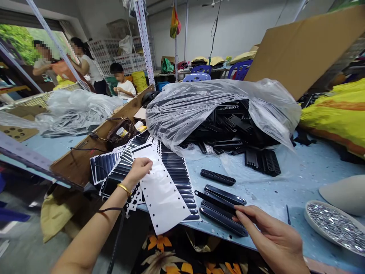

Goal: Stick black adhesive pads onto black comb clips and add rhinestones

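Note:
My right hand [270, 236] pinches one end of a thin black adhesive-looking strip [216, 201] between thumb and finger. The strip hangs over several long black plastic pieces [224, 219] lying side by side at the table's front. My left hand [140, 169], with a bracelet on the wrist, is closed above a white backing sheet [164, 201] with small dark dots along its edges; whatever its curled fingers hold is hidden. One dark strip [142, 147] shows near the sheet's top. Under it lie sheets of glossy black strips [179, 179]. A separate black piece [218, 177] lies behind the row.
A clear plastic bag [176, 110] spills black parts across the blue table [268, 198]. At right stands a bowl of shiny small pieces [336, 224]. A wooden board [85, 152] edges the left side, with a brown bag [122, 131] beside it. People are farther back.

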Available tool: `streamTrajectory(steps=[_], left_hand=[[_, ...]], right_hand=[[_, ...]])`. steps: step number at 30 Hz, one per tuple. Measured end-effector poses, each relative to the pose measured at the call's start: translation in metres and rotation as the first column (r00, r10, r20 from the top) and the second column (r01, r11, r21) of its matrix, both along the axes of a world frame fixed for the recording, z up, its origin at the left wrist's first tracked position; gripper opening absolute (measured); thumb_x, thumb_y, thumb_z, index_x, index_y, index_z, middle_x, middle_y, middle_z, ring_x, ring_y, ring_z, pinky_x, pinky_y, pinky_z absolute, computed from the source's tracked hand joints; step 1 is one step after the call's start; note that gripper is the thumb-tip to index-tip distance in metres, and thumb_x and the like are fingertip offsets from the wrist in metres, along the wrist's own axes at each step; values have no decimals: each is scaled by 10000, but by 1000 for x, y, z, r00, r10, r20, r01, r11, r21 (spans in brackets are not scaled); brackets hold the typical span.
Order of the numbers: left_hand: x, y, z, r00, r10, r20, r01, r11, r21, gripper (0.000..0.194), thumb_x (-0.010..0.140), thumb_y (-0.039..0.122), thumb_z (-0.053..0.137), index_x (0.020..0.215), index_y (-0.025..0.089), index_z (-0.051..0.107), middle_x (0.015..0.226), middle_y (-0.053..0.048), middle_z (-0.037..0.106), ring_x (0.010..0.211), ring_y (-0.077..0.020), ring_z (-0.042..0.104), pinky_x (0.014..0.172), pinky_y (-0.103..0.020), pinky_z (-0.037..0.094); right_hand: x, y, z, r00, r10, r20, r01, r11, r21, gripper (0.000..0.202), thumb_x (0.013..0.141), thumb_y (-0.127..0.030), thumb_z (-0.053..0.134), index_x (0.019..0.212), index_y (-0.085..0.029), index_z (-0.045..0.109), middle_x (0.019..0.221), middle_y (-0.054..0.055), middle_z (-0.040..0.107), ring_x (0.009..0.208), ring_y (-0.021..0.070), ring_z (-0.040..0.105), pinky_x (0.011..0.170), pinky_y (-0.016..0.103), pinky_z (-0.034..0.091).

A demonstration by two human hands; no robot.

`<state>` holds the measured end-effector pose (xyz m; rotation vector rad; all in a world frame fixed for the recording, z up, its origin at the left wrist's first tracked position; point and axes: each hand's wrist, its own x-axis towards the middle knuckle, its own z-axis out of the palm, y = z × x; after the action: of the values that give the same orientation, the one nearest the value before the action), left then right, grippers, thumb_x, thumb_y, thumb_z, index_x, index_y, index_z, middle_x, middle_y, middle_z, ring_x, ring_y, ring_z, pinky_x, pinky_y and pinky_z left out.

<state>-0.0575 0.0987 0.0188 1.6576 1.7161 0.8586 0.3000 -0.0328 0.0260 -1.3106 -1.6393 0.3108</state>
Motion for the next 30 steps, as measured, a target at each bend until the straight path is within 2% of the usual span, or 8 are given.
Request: streamTrajectory(steps=[2, 4, 10, 13, 17, 22, 25, 30], left_hand=[[29, -16, 7, 963, -127, 237, 144, 988, -56, 229, 750, 331, 569, 743, 130, 679, 628, -35, 659, 521, -131, 599, 517, -234, 463], [60, -32, 13, 859, -211, 466, 295, 949, -114, 242, 729, 361, 641, 761, 124, 684, 618, -41, 658, 509, -132, 597, 498, -233, 447], [122, -58, 19, 671, -248, 699, 495, 852, -173, 246, 692, 353, 728, 661, 121, 649, 587, -56, 670, 491, -130, 609, 481, -217, 395], [137, -54, 16, 618, -223, 754, 499, 852, -157, 268, 666, 351, 754, 617, 126, 617, 553, -43, 654, 457, -112, 575, 467, -213, 378], [150, -44, 5, 649, -173, 741, 452, 871, -193, 323, 642, 398, 782, 636, 120, 618, 517, -38, 645, 419, -97, 554, 431, -189, 333], [158, -38, -1, 571, -220, 791, 572, 798, -191, 319, 641, 386, 785, 616, 111, 626, 519, -59, 662, 391, -92, 545, 413, -185, 338], [163, -35, 1, 546, -184, 817, 551, 814, -185, 322, 629, 378, 794, 584, 116, 611, 513, -48, 656, 394, -92, 549, 419, -187, 363], [172, -22, 1, 565, -147, 812, 482, 858, -179, 309, 632, 372, 789, 600, 113, 623, 525, -48, 663, 414, -93, 572, 426, -175, 353]], right_hand=[[-4, 0, 6, 1000, 12, -29, -12, 1000, -6, 126, 834, -286, 636, 802, -223, 740, 692, 14, 740, 546, 165, 703, 545, 209, 571], [-8, -1, 13, 998, 25, -62, -26, 1000, -11, 116, 836, -262, 634, 805, -217, 737, 687, 17, 736, 541, 163, 698, 535, 211, 566], [-6, -5, 23, 997, 31, -75, -33, 999, -15, 137, 864, -217, 599, 807, -197, 722, 642, 16, 703, 538, 147, 682, 517, 203, 540], [0, -8, 22, 996, 9, -89, -12, 999, -33, 128, 862, -218, 610, 792, -191, 714, 639, 17, 699, 532, 147, 679, 507, 203, 535], [6, -13, 22, 989, -22, -147, 11, 997, -76, 129, 862, -251, 626, 785, -190, 709, 632, 18, 690, 523, 154, 679, 493, 207, 535], [13, -10, 18, 978, -67, -198, 38, 988, -147, 147, 854, -305, 651, 794, -192, 724, 663, 29, 709, 545, 172, 699, 512, 229, 570], [25, 1, 7, 959, -111, -261, 59, 978, -199, 214, 842, -380, 663, 862, -185, 749, 708, 56, 743, 570, 199, 713, 482, 265, 588], [57, 24, 3, 951, -276, -138, 259, 957, -131, 221, 852, -351, 644, 954, -185, 748, 821, 80, 762, 678, 224, 728, 469, 289, 576]])
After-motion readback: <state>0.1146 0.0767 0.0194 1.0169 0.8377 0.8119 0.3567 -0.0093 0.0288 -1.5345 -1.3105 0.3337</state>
